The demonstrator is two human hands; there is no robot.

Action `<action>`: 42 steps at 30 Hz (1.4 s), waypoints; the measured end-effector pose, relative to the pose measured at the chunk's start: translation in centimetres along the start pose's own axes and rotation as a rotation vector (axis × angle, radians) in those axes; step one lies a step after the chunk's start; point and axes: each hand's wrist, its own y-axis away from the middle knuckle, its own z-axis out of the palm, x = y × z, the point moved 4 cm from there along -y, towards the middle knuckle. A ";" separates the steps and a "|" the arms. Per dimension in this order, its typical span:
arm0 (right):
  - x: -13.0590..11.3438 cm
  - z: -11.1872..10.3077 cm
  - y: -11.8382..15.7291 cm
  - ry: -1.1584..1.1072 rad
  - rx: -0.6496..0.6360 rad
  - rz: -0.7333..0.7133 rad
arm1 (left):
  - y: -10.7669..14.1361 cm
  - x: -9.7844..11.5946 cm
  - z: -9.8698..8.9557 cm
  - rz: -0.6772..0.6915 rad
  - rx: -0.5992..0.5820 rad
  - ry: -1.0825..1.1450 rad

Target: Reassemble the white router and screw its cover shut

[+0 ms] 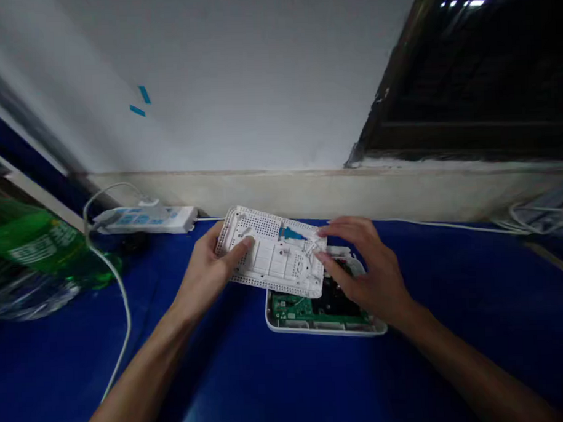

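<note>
Panel (270, 251): centre of the frame, raised over the case (327, 327) and tilted, ribbed face upward; white, thin, rounded at the corners, pierced by rows of small holes.
Left hand (212, 262): closed in its grip on the panel's left edge, thumb flat on the ribbed face, fingers behind.
Right hand (380, 269): at the panel's right edge, thumb and fingers bent and apart; hard to tell whether gripping or only touching.
Panel face: raised ribs, small posts, a blue patch (292, 234) near the upper edge; too blurred for finer detail.
Handling: probably light and fairly stiff, smooth enough to slip a little; thin ribs and posts likely the weak points.
Hold: best by both short edges, with pressure kept off the posts.
Case: white, shallow, rounded at the rim, open side up on the bench (232, 373), partly hidden by the panel.
Board (296, 308): green, flat, inside the case, beside a black part (333, 298); probably fragile, better left untouched by fingertips.
Bench: deep blue, smooth, faintly glossy.
Left side of the frame: white power strip (178, 219) with a loose, flexible cable (124, 296); green, shiny, see-through bottle (37, 241).
</note>
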 end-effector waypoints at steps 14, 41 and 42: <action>1.1 2.5 0.1 -0.153 -0.063 0.277 | -0.2 -2.3 2.0 -0.149 -0.094 0.194; 2.7 3.4 1.3 -0.172 -0.207 0.168 | 0.0 -2.6 2.4 -0.145 -0.116 0.158; 2.6 3.3 1.2 -0.181 -0.193 0.176 | 0.0 -2.5 2.4 -0.145 -0.121 0.161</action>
